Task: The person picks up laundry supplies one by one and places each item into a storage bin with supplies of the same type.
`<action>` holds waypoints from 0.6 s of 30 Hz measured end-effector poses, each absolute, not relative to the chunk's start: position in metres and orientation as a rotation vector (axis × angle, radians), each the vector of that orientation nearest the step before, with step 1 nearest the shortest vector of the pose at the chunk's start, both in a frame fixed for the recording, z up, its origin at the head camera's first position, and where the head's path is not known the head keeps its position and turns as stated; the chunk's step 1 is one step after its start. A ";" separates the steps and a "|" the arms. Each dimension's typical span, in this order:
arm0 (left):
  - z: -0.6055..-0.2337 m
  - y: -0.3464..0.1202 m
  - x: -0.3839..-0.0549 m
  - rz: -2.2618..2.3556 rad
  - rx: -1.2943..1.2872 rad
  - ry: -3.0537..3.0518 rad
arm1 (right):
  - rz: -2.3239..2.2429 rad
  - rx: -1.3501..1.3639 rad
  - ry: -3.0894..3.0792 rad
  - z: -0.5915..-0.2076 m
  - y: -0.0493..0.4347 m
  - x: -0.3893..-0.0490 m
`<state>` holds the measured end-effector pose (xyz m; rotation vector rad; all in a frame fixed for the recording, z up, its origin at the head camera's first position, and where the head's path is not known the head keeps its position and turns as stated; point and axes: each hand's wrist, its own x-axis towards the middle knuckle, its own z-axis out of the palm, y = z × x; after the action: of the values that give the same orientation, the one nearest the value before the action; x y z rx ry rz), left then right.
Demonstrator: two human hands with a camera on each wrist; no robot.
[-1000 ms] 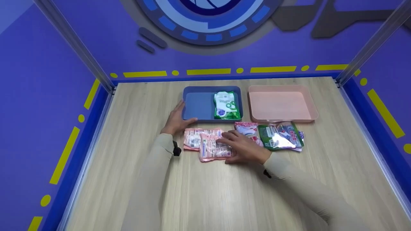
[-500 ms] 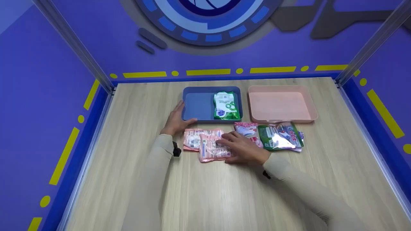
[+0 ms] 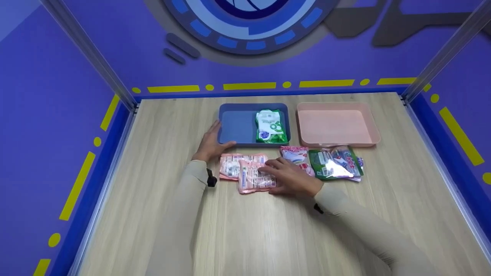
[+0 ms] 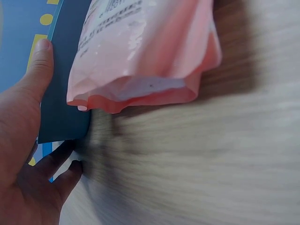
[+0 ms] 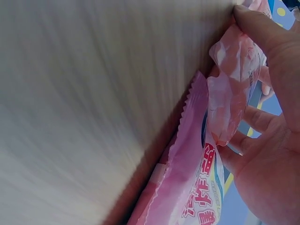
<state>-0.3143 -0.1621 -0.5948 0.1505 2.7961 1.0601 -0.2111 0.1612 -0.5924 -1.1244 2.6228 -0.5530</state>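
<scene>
In the head view my left hand (image 3: 209, 143) straddles the front-left corner of a blue tray (image 3: 245, 144), fingers along the left side and thumb by the front wall. The left wrist view shows the thumb straight against the tray wall (image 4: 65, 70). My right hand (image 3: 293, 176) holds the right end of a pink packet (image 3: 253, 178) lying on the table, fingers over its far side and thumb at its near edge. Partly beneath it lies a second pink packet (image 3: 230, 166). A green-and-white packet (image 3: 270, 124) lies in the tray's right half.
A pale pink tray (image 3: 337, 122) stands right of the blue one. Before it lie a pink-and-white packet (image 3: 293, 153), partly behind my right hand, a clear-fronted green packet (image 3: 326, 166) and a purple packet (image 3: 358, 176). Blue-purple walls (image 3: 153, 69) enclose the table.
</scene>
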 end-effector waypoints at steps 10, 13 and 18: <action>-0.596 -0.162 -0.315 1.060 0.131 2.793 | -0.563 -1.141 2.614 -0.592 0.160 -0.213; -0.596 -0.163 -0.315 1.056 0.162 2.802 | -0.564 -1.168 2.612 -0.591 0.160 -0.214; -0.595 -0.164 -0.314 1.038 0.208 2.814 | -0.558 -1.262 2.609 -0.589 0.158 -0.215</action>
<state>-0.3139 -0.1643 -0.5946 0.2077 2.8138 1.0376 -0.2151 0.1582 -0.5887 -1.2622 2.6093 -0.5578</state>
